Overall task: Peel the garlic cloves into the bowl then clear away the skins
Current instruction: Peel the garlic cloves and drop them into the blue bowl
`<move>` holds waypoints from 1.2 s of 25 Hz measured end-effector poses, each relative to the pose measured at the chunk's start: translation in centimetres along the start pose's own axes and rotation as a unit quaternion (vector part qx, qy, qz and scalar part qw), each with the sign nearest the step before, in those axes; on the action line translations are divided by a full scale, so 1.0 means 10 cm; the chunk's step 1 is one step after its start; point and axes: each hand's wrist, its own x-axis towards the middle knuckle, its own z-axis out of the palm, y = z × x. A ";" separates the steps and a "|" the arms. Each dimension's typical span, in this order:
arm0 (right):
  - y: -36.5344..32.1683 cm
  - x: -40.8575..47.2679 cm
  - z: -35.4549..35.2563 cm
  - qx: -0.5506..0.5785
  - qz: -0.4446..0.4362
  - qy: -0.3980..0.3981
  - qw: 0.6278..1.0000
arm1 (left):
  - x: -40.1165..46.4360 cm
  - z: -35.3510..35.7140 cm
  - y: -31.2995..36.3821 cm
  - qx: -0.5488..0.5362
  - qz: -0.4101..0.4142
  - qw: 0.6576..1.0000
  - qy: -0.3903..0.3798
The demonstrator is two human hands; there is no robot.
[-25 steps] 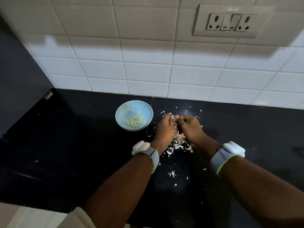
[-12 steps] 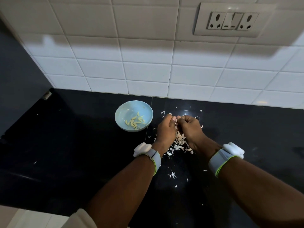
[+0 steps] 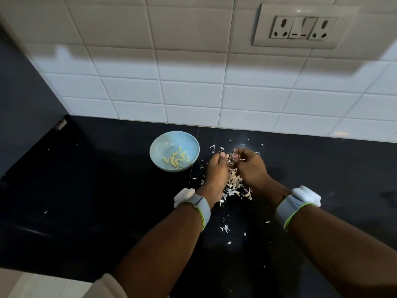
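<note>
Black and glossy, the surface [image 3: 86,201] carries a pale blue bowl [image 3: 160,147] near the tiled wall, with a small cluster of peeled garlic cloves [image 3: 176,160] lying in its bottom. Just right of the bowl, both hands hover close together over a heap of papery garlic skins [image 3: 234,182]. The left hand [image 3: 217,171] has its fingers curled inward with the thumb tucked toward the fingertips; the right hand [image 3: 250,166] is curled the same way, fingertips turned toward the left hand. They seem to be pinching something small between them — whether a clove or only skin cannot be told, since the fingers hide it. More skin flakes [image 3: 225,227] are scattered on the surface nearer the person and a few lie beyond the hands toward the wall. Each wrist wears a grey band with a white block on it — left wristband [image 3: 197,203], right wristband [image 3: 294,204]. A white socket plate [image 3: 303,26] is set into the white tiles [image 3: 189,91] above.
</note>
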 end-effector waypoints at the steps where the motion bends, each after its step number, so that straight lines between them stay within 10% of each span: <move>1: -0.03 -0.02 -0.03 0.029 -0.010 -0.017 0.999 | -0.02 -0.01 0.04 -0.017 -0.013 1.000 0.000; 10: -0.07 -0.03 -0.19 -0.143 -0.039 0.055 0.987 | -0.07 0.00 0.13 -0.089 -0.035 0.995 -0.023; 18: -0.26 -0.17 -0.16 0.016 -0.084 -0.071 0.994 | -0.05 0.06 0.16 -0.081 -0.040 0.995 -0.047; 30: -0.17 -0.04 -0.23 -0.247 -0.224 0.013 0.943 | 0.02 -0.03 0.25 -0.134 -0.034 0.990 -0.021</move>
